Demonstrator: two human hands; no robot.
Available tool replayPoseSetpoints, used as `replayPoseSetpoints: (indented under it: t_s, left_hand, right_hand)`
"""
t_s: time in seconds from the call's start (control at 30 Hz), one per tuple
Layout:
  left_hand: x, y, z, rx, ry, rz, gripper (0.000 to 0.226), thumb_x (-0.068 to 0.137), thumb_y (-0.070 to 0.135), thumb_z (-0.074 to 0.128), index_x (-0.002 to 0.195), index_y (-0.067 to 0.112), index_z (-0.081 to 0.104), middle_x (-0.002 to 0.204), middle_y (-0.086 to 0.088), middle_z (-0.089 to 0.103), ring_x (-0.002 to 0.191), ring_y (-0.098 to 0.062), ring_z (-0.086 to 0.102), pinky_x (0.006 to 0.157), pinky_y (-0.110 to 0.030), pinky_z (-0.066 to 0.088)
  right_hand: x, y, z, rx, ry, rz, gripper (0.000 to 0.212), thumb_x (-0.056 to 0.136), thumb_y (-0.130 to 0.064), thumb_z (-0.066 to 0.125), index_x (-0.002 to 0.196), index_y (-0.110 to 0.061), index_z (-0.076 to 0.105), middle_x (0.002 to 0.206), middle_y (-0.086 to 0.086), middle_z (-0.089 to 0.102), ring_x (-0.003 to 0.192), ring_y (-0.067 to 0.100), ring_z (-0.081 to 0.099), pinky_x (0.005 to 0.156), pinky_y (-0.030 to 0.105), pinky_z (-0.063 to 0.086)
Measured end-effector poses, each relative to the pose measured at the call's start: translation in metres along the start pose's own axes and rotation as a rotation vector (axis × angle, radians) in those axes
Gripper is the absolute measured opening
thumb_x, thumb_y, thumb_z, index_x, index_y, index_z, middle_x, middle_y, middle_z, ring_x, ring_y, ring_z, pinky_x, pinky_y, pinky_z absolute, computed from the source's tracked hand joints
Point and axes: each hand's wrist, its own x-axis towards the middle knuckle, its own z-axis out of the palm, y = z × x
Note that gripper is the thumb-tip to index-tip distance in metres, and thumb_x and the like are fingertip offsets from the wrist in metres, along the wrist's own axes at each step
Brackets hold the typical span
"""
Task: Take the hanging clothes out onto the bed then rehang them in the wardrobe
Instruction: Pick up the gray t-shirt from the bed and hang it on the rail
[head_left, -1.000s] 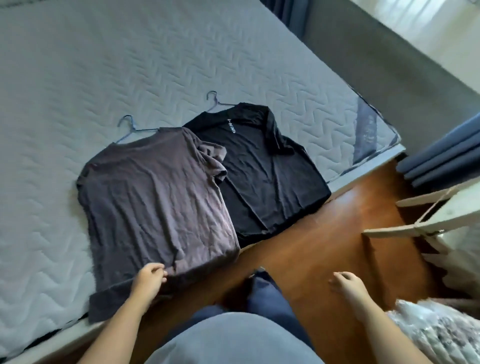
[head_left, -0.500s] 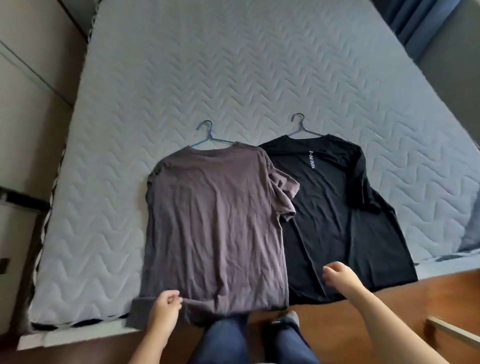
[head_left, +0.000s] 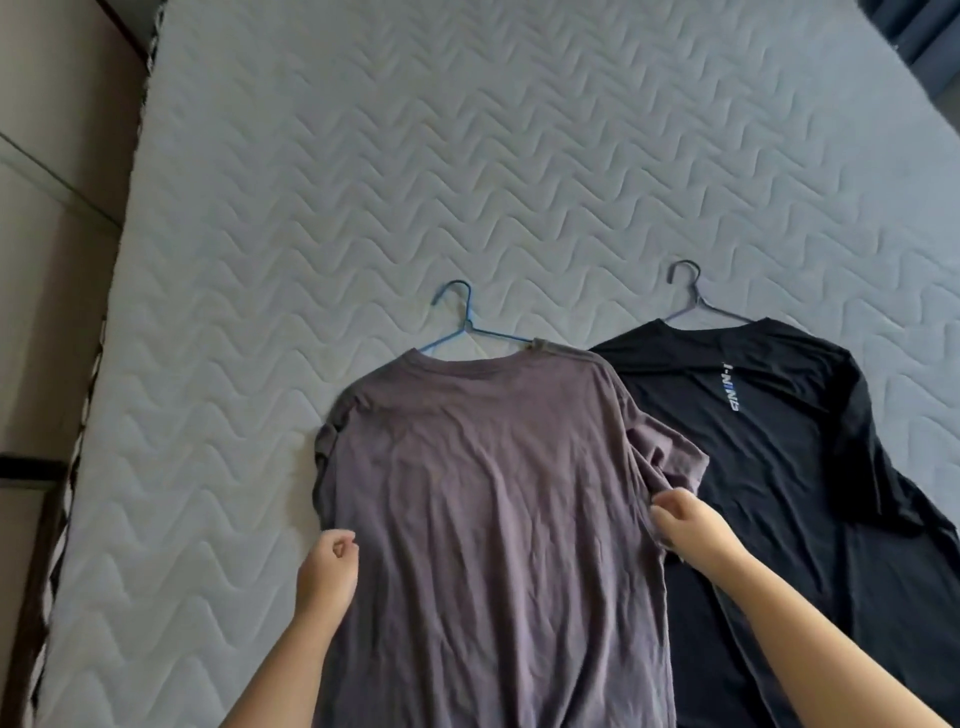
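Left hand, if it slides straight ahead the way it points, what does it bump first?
Probably the purple-grey shirt: the left hand sits beside its edge, pointing up the mattress, and the cloth bulges out just ahead. If it misses, only mattress follows. Height above the cloth is unclear.

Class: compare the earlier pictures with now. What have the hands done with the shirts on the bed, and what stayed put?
The left hand left the hem of the grey-purple shirt and moved up to its left edge, fingers curled; holding cloth or not is unclear. The right hand came across and now pinches the shirt's right edge below the sleeve. That shirt and the black shirt stayed flat on the bed.
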Motion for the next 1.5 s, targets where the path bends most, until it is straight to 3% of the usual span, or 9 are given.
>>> replayPoseSetpoints:
  t_s: [0.17,0.27,0.47,0.77,1.0,1.1,1.3,1.4,1.5]
  left_hand:
    - [0.06,0.055,0.007,0.059,0.043,0.085,0.024,0.092,0.01,0.044,0.112,0.005,0.057,0.116,-0.016,0.06,0.106,-0.033,0.056,0.079,-0.032,0.039]
    - [0.097,0.078,0.012,0.09,0.064,0.142,0.027,0.09,0.008,0.045,0.114,0.002,0.056,0.119,-0.02,0.058,0.108,-0.034,0.055,0.087,-0.035,0.041]
    - [0.159,0.103,0.018,0.238,0.167,0.221,0.034,0.087,0.007,0.052,0.12,-0.002,0.054,0.122,-0.026,0.055,0.114,-0.041,0.05,0.098,-0.045,0.04]
    - [0.22,0.11,0.023,0.21,0.129,0.13,0.044,0.087,0.01,0.054,0.129,0.0,0.047,0.131,-0.025,0.05,0.122,-0.038,0.046,0.104,-0.042,0.035]
    - [0.226,0.108,0.034,0.156,0.169,0.062,0.03,0.086,0.012,0.055,0.113,0.001,0.058,0.116,-0.023,0.06,0.109,-0.039,0.055,0.094,-0.043,0.043]
    - [0.213,0.104,0.032,-0.005,0.209,-0.006,0.028,0.088,0.009,0.051,0.113,0.0,0.058,0.118,-0.022,0.06,0.109,-0.037,0.054,0.093,-0.041,0.041]
    - [0.164,0.103,0.01,-0.276,0.22,-0.047,0.027,0.089,0.004,0.049,0.114,-0.004,0.057,0.121,-0.022,0.058,0.112,-0.035,0.053,0.094,-0.037,0.04]
    - [0.129,0.097,-0.001,-0.302,0.202,-0.028,0.025,0.089,0.004,0.049,0.111,-0.005,0.058,0.118,-0.022,0.058,0.111,-0.035,0.053,0.092,-0.036,0.039]
    - [0.092,0.083,-0.013,-0.254,0.183,0.002,0.021,0.089,0.006,0.051,0.106,-0.002,0.059,0.113,-0.021,0.06,0.107,-0.035,0.054,0.087,-0.034,0.038]
  right_hand:
    - [0.071,-0.042,-0.013,0.028,0.088,0.012,0.028,0.089,-0.018,0.051,0.115,-0.007,0.054,0.109,0.009,0.063,0.102,0.027,0.058,0.077,0.027,0.036]
    - [0.109,-0.06,-0.021,0.071,0.145,0.019,0.031,0.089,-0.018,0.05,0.118,-0.006,0.051,0.108,0.01,0.061,0.095,0.028,0.056,0.079,0.032,0.042]
    - [0.172,-0.086,-0.021,0.037,0.174,-0.013,0.042,0.089,-0.02,0.051,0.128,-0.008,0.046,0.121,0.013,0.056,0.105,0.029,0.055,0.079,0.031,0.039]
    - [0.225,-0.105,0.001,-0.101,0.156,-0.008,0.048,0.09,-0.024,0.052,0.132,-0.005,0.041,0.131,0.02,0.044,0.112,0.036,0.051,0.091,0.039,0.042]
    - [0.223,-0.098,0.003,-0.063,0.195,0.019,0.032,0.091,-0.012,0.048,0.121,-0.001,0.047,0.123,0.022,0.045,0.094,0.037,0.053,0.079,0.036,0.04]
    - [0.214,-0.1,0.003,0.004,0.227,0.044,0.028,0.09,-0.008,0.046,0.117,0.001,0.048,0.119,0.024,0.052,0.1,0.038,0.053,0.076,0.033,0.036]
    - [0.165,-0.102,0.0,0.154,0.22,0.121,0.023,0.093,-0.006,0.039,0.114,0.0,0.045,0.112,0.025,0.057,0.086,0.032,0.05,0.066,0.033,0.034]
    - [0.129,-0.094,-0.002,0.215,0.232,0.175,0.023,0.093,-0.007,0.036,0.115,-0.002,0.043,0.11,0.026,0.058,0.09,0.033,0.051,0.075,0.034,0.036]
    - [0.084,-0.083,-0.007,0.211,0.221,0.191,0.025,0.095,-0.008,0.034,0.118,-0.001,0.042,0.097,0.022,0.057,0.067,0.024,0.047,0.061,0.029,0.037]
